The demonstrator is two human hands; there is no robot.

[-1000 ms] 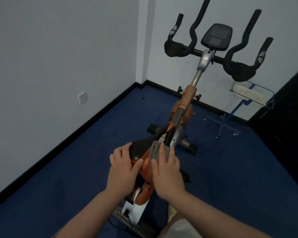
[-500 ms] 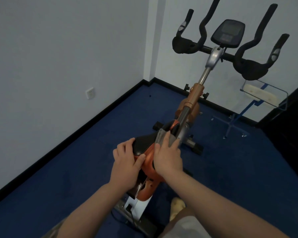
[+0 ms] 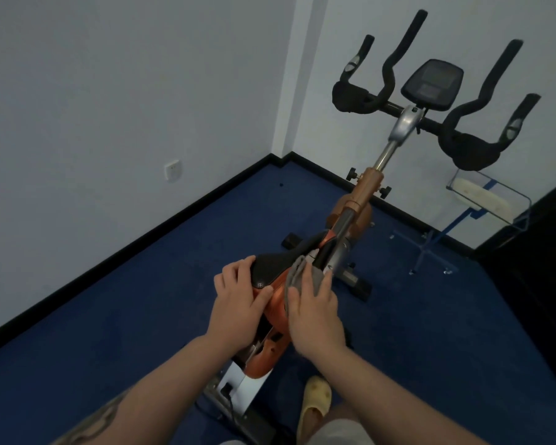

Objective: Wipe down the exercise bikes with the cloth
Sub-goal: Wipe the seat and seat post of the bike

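Step in hand, by my reading: wiping the frame of the exercise bike just beside and below the saddle, on its right side. Done well, this probably called for flat, even palm pressure, strokes running along the orange frame rather than across it, and the cloth kept spread so a clean face met the metal. The bunched upper edge of the cloth risked snagging on the seat-post hardware; refolding first would have helped. The handlebars and console stood well apart from both hands and looked untouched, so much of the bike probably remained to do.

Grip. The right hand lay nearly flat, fingers straight and slightly spread, pressing the grey cloth against the frame; it did not clutch the cloth. The cloth showed above and left of the fingertips, crumpled, touching the saddle's right edge. The left hand curled round the rear of the saddle, fingers over the top, thumb along the near edge, apparently steadying it.

Surroundings: blue carpet, a wall socket on the left wall, a wire rack near the far wall, and a yellow slipper by the bike's base.
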